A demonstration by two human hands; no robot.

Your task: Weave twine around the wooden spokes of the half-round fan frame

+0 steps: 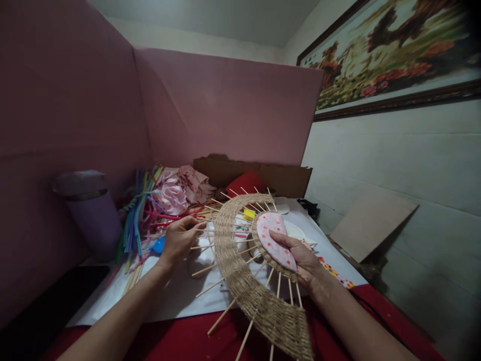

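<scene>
A half-round woven fan (230,240) of twisted straw cord is held up over the table, with thin wooden sticks radiating through its wide band. At its centre sits a half-circle of pink fabric with red dots (271,231), edged by a narrower woven band. My right hand (302,258) grips this centre, the thumb lying over the fabric and the fingers hidden beneath. On the fan's left side, my left hand (183,238) is closed in a pinch at the outer end of one stick (205,230). Other stick ends fan out below it, untouched.
Colourful strips (137,220) and bunched pink cloth (176,193) lie at the back left, beside a purple tumbler (92,215). A yellow block (248,214) shows behind the fan. Cardboard (293,181) stands at the back; white sheeting (165,306) covers part of the red cloth (169,343).
</scene>
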